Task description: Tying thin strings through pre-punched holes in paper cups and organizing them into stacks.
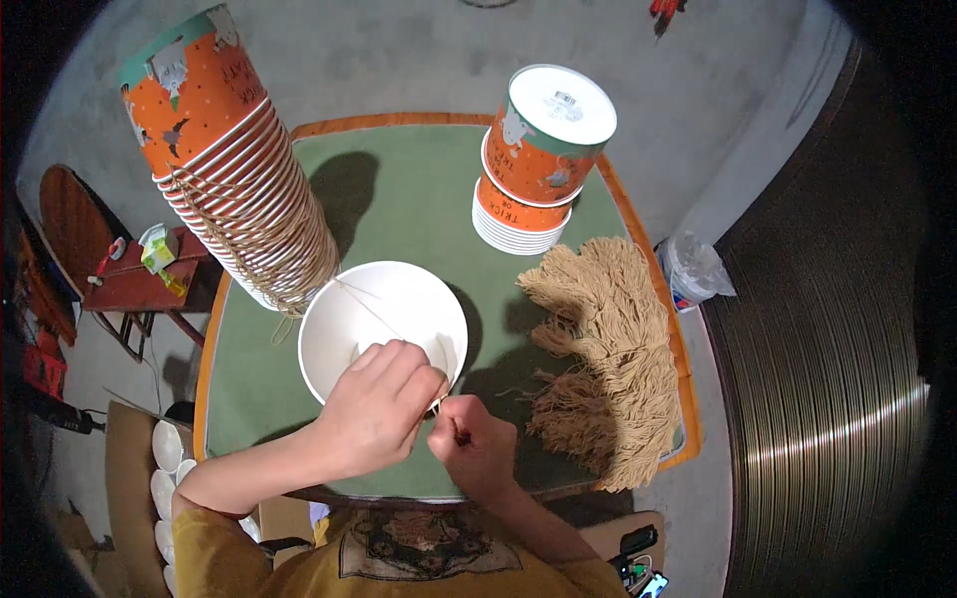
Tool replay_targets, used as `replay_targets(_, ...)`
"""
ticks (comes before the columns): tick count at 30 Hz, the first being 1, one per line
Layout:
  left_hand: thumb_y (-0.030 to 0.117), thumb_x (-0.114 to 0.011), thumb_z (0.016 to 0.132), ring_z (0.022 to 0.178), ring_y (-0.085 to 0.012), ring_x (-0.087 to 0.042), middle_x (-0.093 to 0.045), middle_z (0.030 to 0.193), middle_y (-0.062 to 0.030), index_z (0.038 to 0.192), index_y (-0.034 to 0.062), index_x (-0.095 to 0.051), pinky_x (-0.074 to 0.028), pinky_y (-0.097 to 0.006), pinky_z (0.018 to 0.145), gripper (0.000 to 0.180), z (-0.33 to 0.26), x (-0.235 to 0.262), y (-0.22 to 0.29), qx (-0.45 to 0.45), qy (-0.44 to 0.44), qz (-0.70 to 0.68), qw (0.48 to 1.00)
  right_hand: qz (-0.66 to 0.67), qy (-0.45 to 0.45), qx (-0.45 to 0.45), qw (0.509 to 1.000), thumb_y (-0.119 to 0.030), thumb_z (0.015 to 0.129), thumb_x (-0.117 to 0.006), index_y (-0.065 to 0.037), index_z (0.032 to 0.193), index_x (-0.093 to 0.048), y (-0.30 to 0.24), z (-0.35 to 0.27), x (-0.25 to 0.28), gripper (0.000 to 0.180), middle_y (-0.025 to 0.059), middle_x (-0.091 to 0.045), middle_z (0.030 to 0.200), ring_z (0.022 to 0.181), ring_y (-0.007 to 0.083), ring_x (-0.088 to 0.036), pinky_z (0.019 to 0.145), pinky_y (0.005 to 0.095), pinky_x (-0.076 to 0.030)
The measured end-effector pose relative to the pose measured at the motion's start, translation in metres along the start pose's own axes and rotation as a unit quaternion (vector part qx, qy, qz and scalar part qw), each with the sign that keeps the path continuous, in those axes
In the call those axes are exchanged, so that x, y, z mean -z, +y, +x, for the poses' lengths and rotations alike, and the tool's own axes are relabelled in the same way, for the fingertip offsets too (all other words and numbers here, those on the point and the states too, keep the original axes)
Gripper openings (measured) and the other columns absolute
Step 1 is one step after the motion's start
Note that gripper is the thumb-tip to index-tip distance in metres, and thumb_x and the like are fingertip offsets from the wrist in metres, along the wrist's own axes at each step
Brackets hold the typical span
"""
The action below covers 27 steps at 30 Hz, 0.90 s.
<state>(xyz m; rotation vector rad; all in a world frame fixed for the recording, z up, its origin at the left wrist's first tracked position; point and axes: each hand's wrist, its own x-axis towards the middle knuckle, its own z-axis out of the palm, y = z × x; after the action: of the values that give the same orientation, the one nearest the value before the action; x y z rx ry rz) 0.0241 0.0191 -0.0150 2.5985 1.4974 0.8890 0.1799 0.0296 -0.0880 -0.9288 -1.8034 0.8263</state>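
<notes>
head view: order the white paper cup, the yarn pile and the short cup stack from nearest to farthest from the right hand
From the right hand:
1. White paper cup, just upper left, beside the fingers.
2. Tan yarn pile, to the right.
3. Short stack of orange cups, at the table's far side.

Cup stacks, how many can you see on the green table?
2. A tall stack of orange cups strung with yarn leans at the table's back left; a short stack stands at the back right. One more cup, white inside, sits alone by the hands.
</notes>
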Motion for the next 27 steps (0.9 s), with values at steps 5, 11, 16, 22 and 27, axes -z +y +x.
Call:
replay_targets(5, 0.003, -0.063, 0.069, 0.084, -0.0293, -0.052, -0.048, 0.085, -0.0103, 0.093, 0.0041, -0.053, -0.042, -0.039, 0.072, 0.026, 0.002, 0.003, -0.012, -0.033, 0.008, -0.008, 0.999, -0.012, 0.012, -0.037, 0.999, -0.018, 0.08, -0.066, -0.013, 0.094, -0.053, -0.007, -0.001, 0.0, 0.019, 0.0053, -0.055, 0.06, 0.052, 0.023, -0.06, 0.05, 0.0363, -0.048)
replay_targets(11, 0.006, -0.064, 0.069, 0.084, -0.0273, -0.052, -0.049, 0.086, -0.0091, 0.093, 0.0049, -0.054, -0.04, -0.037, 0.073, 0.026, -0.001, 0.008, -0.01, -0.038, 0.017, -0.001, 0.999, -0.022, 0.041, 0.026, 0.999, -0.013, 0.082, -0.066, -0.013, 0.097, -0.055, -0.01, 0.006, 0.001, 0.019, 0.0041, -0.055, 0.06, 0.049, 0.0183, -0.058, 0.048, 0.0327, -0.047)
replay_targets(16, 0.011, -0.065, 0.072, 0.084, -0.0254, -0.052, -0.05, 0.085, -0.0082, 0.093, 0.0055, -0.055, -0.039, -0.036, 0.074, 0.024, -0.004, 0.002, -0.01, -0.052, 0.023, 0.07, 0.996, -0.005, 0.043, -0.017, 0.999, -0.012, 0.084, -0.065, -0.012, 0.095, -0.055, -0.008, -0.001, -0.004, 0.016, 0.006, -0.056, 0.062, 0.051, 0.0176, -0.058, 0.05, 0.031, -0.048)
replay_targets(22, 0.019, -0.068, 0.073, 0.093, -0.0245, -0.054, -0.053, 0.089, -0.006, 0.091, 0.0088, -0.056, -0.041, -0.041, 0.085, 0.024, -0.023, 0.012, -0.021, -0.075, 0.022, 0.107, 0.991, 0.005, 0.022, -0.036, 0.999, -0.014, 0.084, -0.063, -0.011, 0.095, -0.056, -0.011, -0.011, 0.009, 0.014, 0.009, -0.058, 0.069, 0.058, 0.0219, -0.06, 0.055, 0.0346, -0.05)
replay_targets(27, 0.018, -0.067, 0.072, 0.101, -0.0258, -0.054, -0.054, 0.095, -0.0061, 0.093, 0.0108, -0.057, -0.04, -0.047, 0.092, 0.024, -0.04, 0.002, -0.028, -0.053, 0.061, 0.162, 0.983, -0.186, -0.161, 0.155, 0.957, -0.012, 0.078, -0.064, -0.008, 0.099, -0.056, -0.004, -0.02, 0.004, 0.023, 0.0079, -0.061, 0.087, 0.071, 0.0239, -0.059, 0.063, 0.0343, -0.052)
